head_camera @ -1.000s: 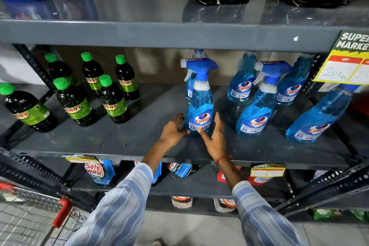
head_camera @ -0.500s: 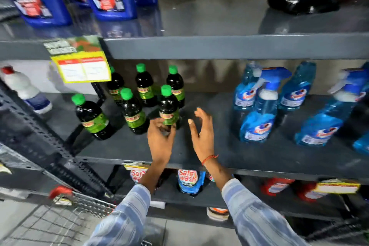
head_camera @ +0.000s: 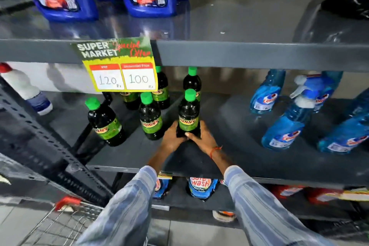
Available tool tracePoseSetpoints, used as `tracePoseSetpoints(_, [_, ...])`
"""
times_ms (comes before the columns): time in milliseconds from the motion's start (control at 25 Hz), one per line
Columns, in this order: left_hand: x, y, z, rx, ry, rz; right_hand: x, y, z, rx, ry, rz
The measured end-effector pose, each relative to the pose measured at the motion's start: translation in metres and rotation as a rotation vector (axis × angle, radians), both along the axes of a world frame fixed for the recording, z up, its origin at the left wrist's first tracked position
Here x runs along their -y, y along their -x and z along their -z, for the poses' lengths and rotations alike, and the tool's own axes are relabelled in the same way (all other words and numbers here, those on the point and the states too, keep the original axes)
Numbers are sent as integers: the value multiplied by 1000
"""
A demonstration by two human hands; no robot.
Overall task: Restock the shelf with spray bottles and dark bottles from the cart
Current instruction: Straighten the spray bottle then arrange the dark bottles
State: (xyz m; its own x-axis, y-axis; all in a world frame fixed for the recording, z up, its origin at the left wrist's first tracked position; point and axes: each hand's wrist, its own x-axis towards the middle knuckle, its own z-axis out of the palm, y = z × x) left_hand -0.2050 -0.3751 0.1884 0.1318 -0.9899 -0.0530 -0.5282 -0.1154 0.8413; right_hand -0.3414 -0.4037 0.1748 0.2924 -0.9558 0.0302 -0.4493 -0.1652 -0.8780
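Presently both hands, left hand (head_camera: pixel 171 139) and right hand (head_camera: pixel 202 139), are clasping the dark bottle (head_camera: pixel 188 116) at its base; it is standing upright on the shelf (head_camera: pixel 239 158), green cap pointing up.

Dark bottle (head_camera: pixel 188 115), green cap, upright on grey shelf (head_camera: pixel 229 158), blue spray bottles (head_camera: pixel 287 126) standing rightward
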Motion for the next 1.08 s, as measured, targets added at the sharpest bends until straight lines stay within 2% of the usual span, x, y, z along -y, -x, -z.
tracePoseSetpoints(240, [-19, 1, 5, -34, 85, 4, -15, 12, 7, -12, -7, -69])
tracePoseSetpoints(680, [-24, 0, 2, -28, 65, 22, -20, 17, -3, -57, -22, -137])
tracePoseSetpoints(760, [-28, -4, 0, -36, 47, 48, -27, 16, -7, 21, 1, -43])
tracePoseSetpoints(840, [-37, -9, 0, -76, 54, 47, -42, 12, -9, 171, 106, 177])
tracePoseSetpoints(920, [-51, -16, 1, -71, 155, -37, -64, 3, -5, 297, 263, 314])
tracePoseSetpoints(960, [-59, -20, 2, -34, 235, -113, -75, -4, -4, 320, 312, 310])
tracePoseSetpoints(1080, [-71, -40, 3, 64, 428, -379, -90, -36, -4, 261, 338, 136])
